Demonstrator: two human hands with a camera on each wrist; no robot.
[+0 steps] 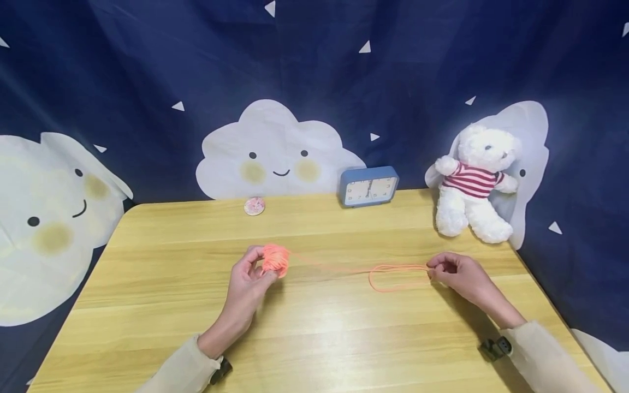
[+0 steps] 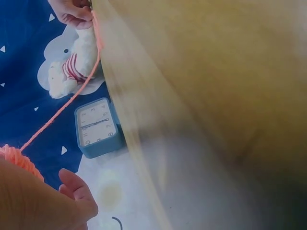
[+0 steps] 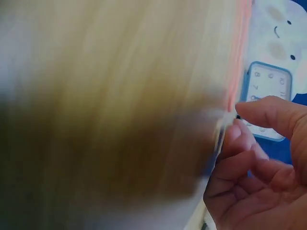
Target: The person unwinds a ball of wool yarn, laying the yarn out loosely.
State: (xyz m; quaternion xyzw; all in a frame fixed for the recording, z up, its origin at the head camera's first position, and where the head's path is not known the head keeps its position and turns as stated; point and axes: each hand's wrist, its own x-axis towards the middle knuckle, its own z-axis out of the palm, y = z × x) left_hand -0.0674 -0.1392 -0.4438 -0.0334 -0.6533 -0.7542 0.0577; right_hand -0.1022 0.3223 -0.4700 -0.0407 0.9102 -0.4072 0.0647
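Note:
A small wound bundle of orange-pink yarn (image 1: 276, 258) is held between the thumb and fingers of my left hand (image 1: 244, 289), over the middle left of the table. One strand stretches from it to my right hand (image 1: 464, 277), whose thumb and fingertips pinch the end of a long yarn loop (image 1: 398, 267). That loop hangs out toward the left. In the left wrist view, the strand (image 2: 60, 111) runs from the bundle (image 2: 20, 160), partly hidden behind my hand. Several parallel strands (image 3: 236, 57) reach the right fingertips in the right wrist view.
A wooden table (image 1: 162, 305) lies under both hands. Along its back edge are a round patterned disc (image 1: 254, 206) and a blue clock (image 1: 369, 186). A white teddy bear (image 1: 474, 183) in a striped shirt sits at the back right, before a dark blue cloud-print curtain (image 1: 314, 65).

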